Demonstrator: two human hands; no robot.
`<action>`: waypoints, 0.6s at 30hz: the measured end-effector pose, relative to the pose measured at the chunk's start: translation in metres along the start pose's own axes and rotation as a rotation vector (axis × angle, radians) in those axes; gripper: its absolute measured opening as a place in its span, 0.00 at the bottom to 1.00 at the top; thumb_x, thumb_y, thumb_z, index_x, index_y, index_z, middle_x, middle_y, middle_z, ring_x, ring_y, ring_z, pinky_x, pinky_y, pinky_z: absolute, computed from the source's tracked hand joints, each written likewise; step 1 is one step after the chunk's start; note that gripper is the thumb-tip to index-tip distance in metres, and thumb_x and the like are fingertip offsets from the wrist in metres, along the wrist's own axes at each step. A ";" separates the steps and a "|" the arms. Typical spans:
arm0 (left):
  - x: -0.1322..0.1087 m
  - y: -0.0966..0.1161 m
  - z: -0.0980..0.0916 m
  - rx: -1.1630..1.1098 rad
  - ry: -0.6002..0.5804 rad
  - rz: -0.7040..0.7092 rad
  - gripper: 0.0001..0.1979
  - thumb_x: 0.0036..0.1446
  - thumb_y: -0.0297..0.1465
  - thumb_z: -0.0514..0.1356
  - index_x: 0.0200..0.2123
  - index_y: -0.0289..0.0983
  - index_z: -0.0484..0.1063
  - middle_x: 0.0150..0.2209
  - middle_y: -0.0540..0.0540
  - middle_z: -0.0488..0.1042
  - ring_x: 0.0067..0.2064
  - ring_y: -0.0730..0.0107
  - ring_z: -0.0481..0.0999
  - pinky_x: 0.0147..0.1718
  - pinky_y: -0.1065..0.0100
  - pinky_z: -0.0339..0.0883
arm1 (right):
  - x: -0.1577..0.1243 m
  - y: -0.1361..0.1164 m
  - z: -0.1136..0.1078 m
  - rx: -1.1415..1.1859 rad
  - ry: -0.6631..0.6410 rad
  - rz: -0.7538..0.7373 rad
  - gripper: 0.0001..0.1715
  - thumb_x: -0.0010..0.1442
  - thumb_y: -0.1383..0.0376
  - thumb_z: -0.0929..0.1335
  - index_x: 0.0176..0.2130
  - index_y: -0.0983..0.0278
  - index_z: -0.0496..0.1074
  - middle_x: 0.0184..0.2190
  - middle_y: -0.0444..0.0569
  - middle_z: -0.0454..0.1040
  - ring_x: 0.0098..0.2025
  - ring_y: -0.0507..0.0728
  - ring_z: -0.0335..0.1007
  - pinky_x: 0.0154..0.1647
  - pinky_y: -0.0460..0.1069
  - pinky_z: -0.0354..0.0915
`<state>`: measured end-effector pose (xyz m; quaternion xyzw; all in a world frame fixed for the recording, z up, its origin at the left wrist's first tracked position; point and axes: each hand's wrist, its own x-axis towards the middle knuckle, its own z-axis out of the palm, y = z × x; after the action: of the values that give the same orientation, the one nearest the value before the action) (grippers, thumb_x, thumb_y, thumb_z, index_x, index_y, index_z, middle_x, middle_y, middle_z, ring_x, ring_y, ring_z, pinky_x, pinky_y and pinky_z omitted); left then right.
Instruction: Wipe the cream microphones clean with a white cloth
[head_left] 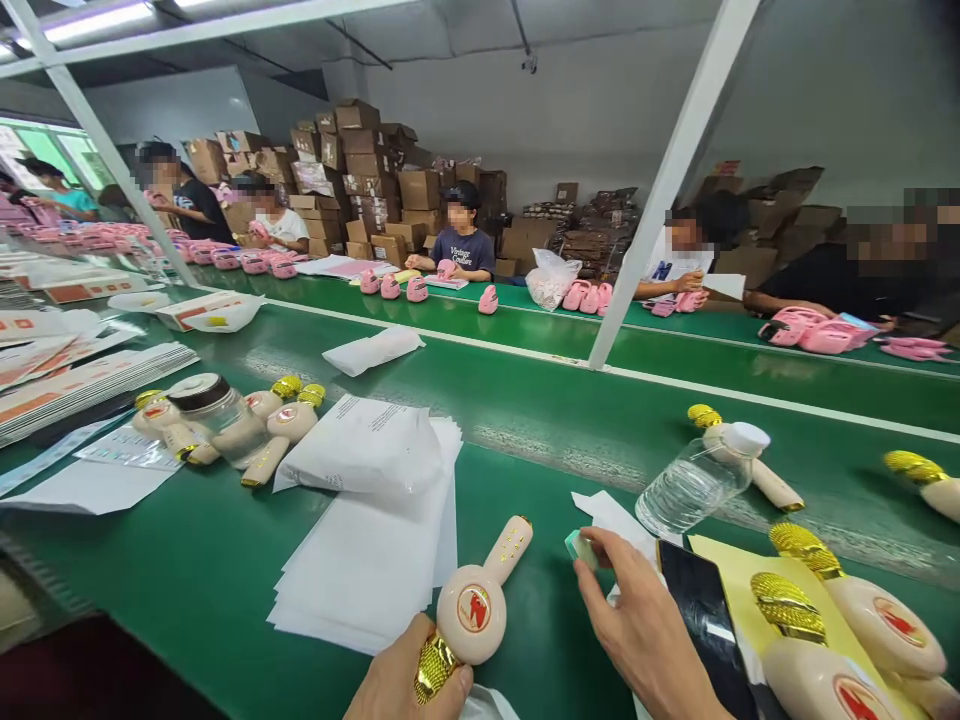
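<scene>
the left hand (pixel 394 672) grips a cream microphone (pixel 471 612) by its gold head (pixel 435 672) at six o'clock. the right hand (pixel 649 622), at five o'clock, pinches a small pale-green block (pixel 580 548).

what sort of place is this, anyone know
Probably a factory floor for assembly or packing: several people work along long green benches, many matching gold-headed, microphone-like pieces lie about the near one, and cardboard boxes are piled high behind.
</scene>
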<state>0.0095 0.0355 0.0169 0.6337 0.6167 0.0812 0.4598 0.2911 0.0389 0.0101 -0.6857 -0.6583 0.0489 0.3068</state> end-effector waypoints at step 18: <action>0.008 -0.031 0.024 0.113 0.052 0.159 0.10 0.57 0.43 0.49 0.34 0.44 0.57 0.33 0.43 0.75 0.33 0.58 0.73 0.34 0.60 0.62 | -0.042 -0.058 0.034 0.328 0.058 -0.453 0.21 0.64 0.76 0.67 0.56 0.67 0.71 0.38 0.50 0.71 0.38 0.51 0.75 0.40 0.43 0.75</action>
<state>0.0059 0.0250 -0.0218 0.7033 0.5797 0.0989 0.3995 0.2193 0.0089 -0.0038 -0.4632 -0.7692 0.0654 0.4354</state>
